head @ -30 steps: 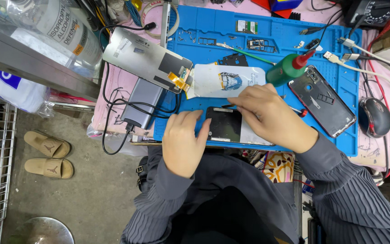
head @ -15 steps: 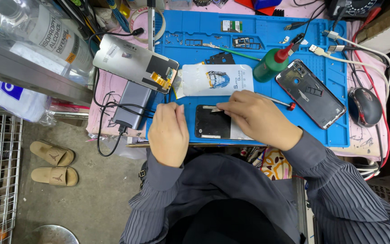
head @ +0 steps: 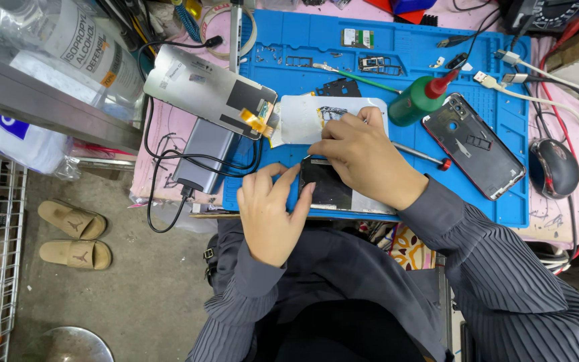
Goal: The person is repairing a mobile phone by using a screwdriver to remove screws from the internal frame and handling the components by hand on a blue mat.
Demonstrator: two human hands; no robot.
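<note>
Both hands are working on a dark phone (head: 325, 185) lying flat at the near edge of the blue mat (head: 504, 127), close to the body so it's easy to press on. Left hand (head: 271, 209) is bracing the phone's left side w/ fingertips curled on its edge, not wrapped around it; this is keeping it from sliding. Right hand (head: 364, 156) is lying over the phone's top, fingers bent & pressing down near the upper edge; can't tell if it's pinching a tool. A screen panel (head: 209, 90) w/ orange flex is resting up left, off the work spot. Green bottle (head: 418, 102), screwdriver (head: 423, 156) & a back cover (head: 475, 145) are sitting to the right, within reach. The counter is carrying a power bank (head: 202, 154) and a mouse (head: 555, 167).
</note>
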